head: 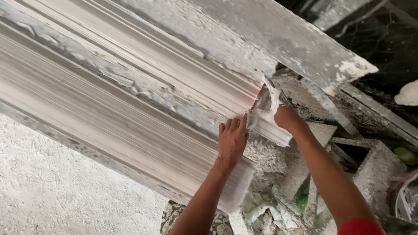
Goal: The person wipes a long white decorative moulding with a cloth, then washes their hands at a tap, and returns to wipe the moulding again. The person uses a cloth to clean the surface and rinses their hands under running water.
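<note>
1. Head view: your left hand lies flat on the long white plaster moulding, near its right end. The fingers are spread and pressed against the ribbed face and grasp nothing; this looks meant to steady the piece.
2. Your right hand reaches in from the end of the moulding and is closed on a plaster-caked profile blade. You hold the blade square across the ribs, probably so that its edge follows the grooves.
3. The moulding runs slantwise from the upper left down to the right. It lies on a plaster-crusted bench, with its end overhanging the rubble below.
4. Wet plaster clings to the blade between your hands.
</note>
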